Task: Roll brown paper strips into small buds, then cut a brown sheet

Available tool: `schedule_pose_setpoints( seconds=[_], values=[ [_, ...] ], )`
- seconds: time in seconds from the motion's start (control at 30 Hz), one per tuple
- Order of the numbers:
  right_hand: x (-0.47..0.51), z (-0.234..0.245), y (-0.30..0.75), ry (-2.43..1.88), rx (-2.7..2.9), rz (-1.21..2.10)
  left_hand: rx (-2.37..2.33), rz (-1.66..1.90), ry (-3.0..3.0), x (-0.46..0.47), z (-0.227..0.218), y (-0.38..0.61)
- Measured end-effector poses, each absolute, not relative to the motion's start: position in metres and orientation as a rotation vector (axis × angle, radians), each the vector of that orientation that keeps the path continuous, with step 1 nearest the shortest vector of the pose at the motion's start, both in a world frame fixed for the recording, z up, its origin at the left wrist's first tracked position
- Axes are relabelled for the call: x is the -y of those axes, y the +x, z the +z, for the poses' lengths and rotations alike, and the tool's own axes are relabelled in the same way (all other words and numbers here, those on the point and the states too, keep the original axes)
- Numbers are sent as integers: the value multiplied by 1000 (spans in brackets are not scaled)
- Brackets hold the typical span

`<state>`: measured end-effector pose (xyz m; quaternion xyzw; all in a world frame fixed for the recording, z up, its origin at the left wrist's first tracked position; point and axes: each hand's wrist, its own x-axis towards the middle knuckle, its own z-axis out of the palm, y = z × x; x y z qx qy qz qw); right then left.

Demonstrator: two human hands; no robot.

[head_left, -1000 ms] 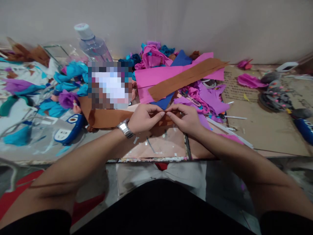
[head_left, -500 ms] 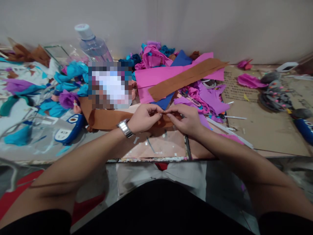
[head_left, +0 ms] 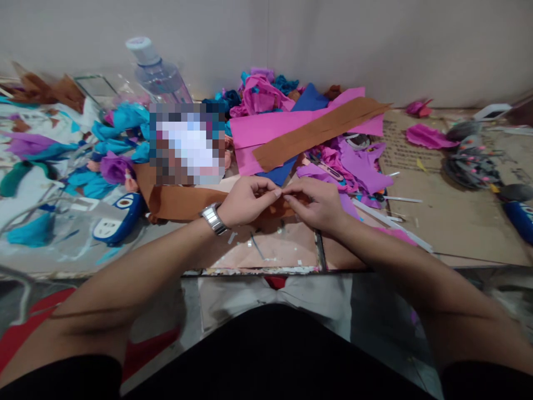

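A long brown crepe paper strip (head_left: 183,202) runs from the left and passes behind my fingers. My left hand (head_left: 249,201), with a metal watch (head_left: 214,218) at its wrist, pinches the strip's upper edge between thumb and forefinger. Right beside it, my right hand (head_left: 315,203) is also closed in a pinch on the strip, and the fingertips of both hands nearly meet. The exact fold under the fingers is too small to make out. Just beyond them lie another brown strip (head_left: 316,133) and pink crepe paper (head_left: 275,123).
A clear bottle (head_left: 160,78) with a white cap stands at the back left. A blue-and-white power strip (head_left: 117,219) lies at left, near teal paper pieces. To the right are purple paper scraps (head_left: 362,166), white sticks (head_left: 393,225), cardboard (head_left: 420,183) and a pincushion (head_left: 470,166).
My left thumb has shifted slightly right along the strip's edge, and my right fingertips have loosened a little from it. The strip stays in place.
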<state>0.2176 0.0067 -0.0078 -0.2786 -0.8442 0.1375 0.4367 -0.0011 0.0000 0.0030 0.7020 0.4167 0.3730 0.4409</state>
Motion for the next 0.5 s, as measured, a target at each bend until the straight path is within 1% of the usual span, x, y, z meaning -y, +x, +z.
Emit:
schedule_pose_setpoints(
  seconds=[0.3, 0.5],
  values=[
    [-7, -10, 219, -717, 2098, 390, -1088, 933, 1725, 0, 1, 0],
    [-7, -10, 219, -718, 2098, 353, -1081, 932, 1727, -1, 1, -1]
  ],
)
